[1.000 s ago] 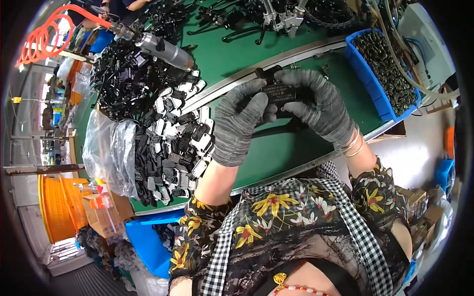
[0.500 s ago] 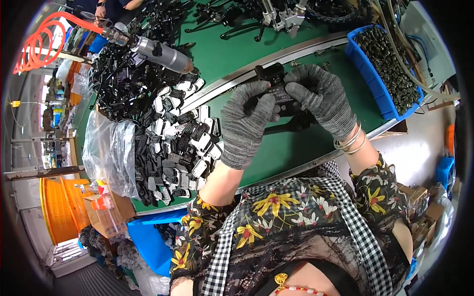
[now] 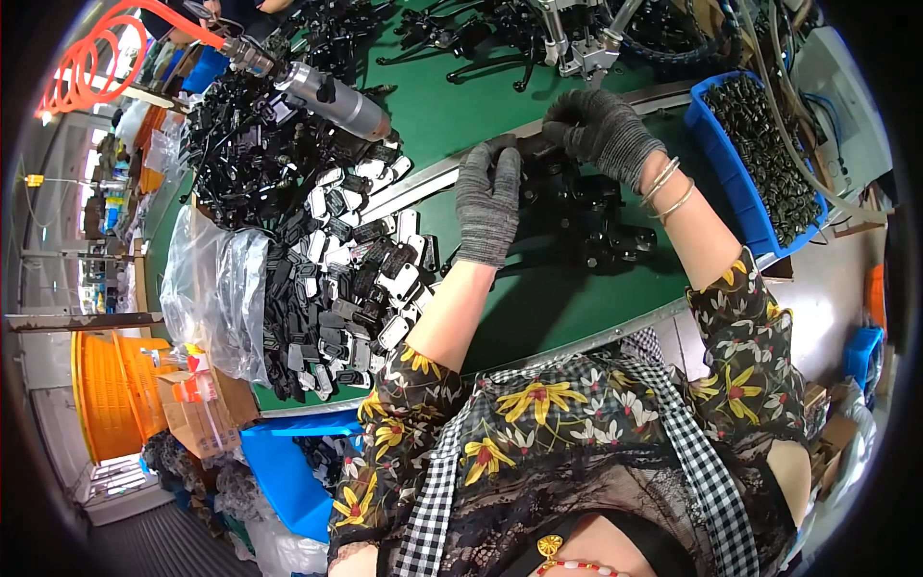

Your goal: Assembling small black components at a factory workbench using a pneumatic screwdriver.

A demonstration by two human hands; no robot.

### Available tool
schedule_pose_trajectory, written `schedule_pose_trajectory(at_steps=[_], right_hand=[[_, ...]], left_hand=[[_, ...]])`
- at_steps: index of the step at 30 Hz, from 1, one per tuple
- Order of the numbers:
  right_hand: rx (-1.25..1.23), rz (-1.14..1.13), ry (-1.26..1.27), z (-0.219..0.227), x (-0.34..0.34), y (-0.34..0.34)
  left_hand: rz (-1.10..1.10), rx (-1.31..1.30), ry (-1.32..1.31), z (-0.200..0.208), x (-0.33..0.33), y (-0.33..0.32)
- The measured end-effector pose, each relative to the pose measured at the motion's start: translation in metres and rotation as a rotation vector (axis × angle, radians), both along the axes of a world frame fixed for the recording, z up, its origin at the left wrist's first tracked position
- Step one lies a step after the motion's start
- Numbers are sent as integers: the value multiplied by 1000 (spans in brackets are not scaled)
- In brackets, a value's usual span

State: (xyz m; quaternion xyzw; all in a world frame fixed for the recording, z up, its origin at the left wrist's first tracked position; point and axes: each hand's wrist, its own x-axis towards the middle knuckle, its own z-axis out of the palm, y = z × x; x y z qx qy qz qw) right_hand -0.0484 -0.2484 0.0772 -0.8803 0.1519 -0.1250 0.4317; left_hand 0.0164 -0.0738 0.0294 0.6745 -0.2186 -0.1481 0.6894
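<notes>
Both my hands wear grey knitted gloves. My left hand is over the green table beside the metal rail, its fingertips closed on the left end of a dark part that extends toward my right hand. My right hand is a little farther away, its fingers curled and pressed together above the part's right end; whatever they hold is hidden. Below the hands, several black lever assemblies lie on the green table. The metal rail runs across the table beneath the hands.
A heap of black and white housings is at left, beside black parts and a clear plastic bag. A pneumatic screwdriver hangs above on an orange coiled hose. A blue bin of small dark parts stands at right.
Both hands have moved farther away, toward the rail, and the right hand has turned and lifted from its earlier place. The black lever assemblies on the table now show more fully.
</notes>
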Motion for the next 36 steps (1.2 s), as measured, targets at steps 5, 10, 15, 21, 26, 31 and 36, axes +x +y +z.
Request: schedule_pose_trajectory(at_steps=[5, 10, 15, 21, 26, 31, 36], right_hand=[[-114, 61, -21, -7, -4, 0], [-351, 28, -193, -16, -8, 2], [-375, 46, -285, 21, -7, 30], [-396, 458, -187, 45, 29, 94], [-587, 857, -52, 5, 81, 160], [-637, 896, 22, -16, 103, 199], [-644, 954, 59, -20, 112, 204]], left_hand=[[6, 3, -78, -9, 3, -7], [5, 40, -104, -14, 4, -9], [95, 204, -271, 19, -6, 32], [50, 491, -555, 45, -11, 131], [280, 817, -573, 32, 21, 207], [486, 1096, -704, 21, 67, 280], [435, 1163, -817, 9, 108, 312]])
